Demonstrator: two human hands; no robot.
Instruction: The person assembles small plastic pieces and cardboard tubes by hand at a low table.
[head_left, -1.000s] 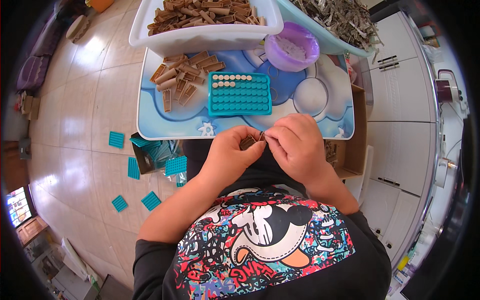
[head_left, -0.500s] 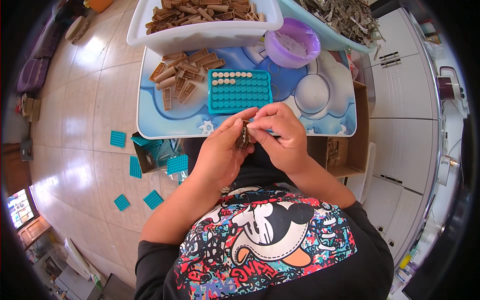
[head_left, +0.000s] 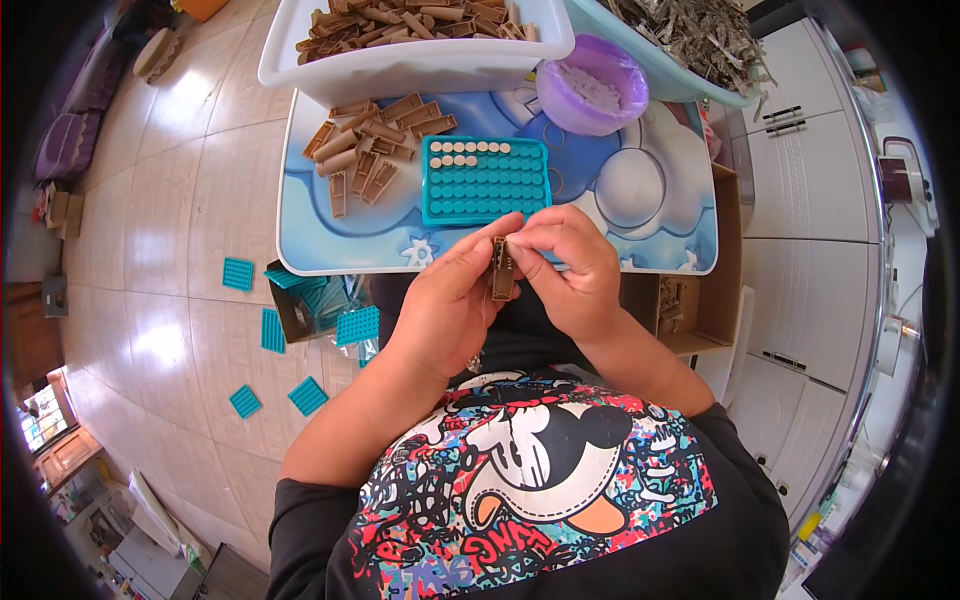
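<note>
Just in front of the table's near edge, my left hand (head_left: 445,305) is closed around a small, long brown plastic casing (head_left: 502,280). Dark and metallic bits show at its upper end, too small to name. My right hand (head_left: 575,275) pinches with thumb and forefinger at that same end; whether anything tiny sits between the fingertips is hidden. Beyond both hands lies a teal tray (head_left: 487,208) with rows of round cells. White round pieces (head_left: 470,148) fill part of its two far rows.
Left of the tray lie loose brown casings (head_left: 370,150). A white tub (head_left: 420,70) of casings, a purple bowl (head_left: 592,95) and a pale blue basin (head_left: 690,85) of greyish strips stand at the back. Teal trays (head_left: 308,396) lie on the left floor; a cardboard box (head_left: 715,270) stands right.
The brown casing has turned in my fingers, so its long side now shows more fully. Both hands stay close together near the table edge; the whole view has shifted slightly.
</note>
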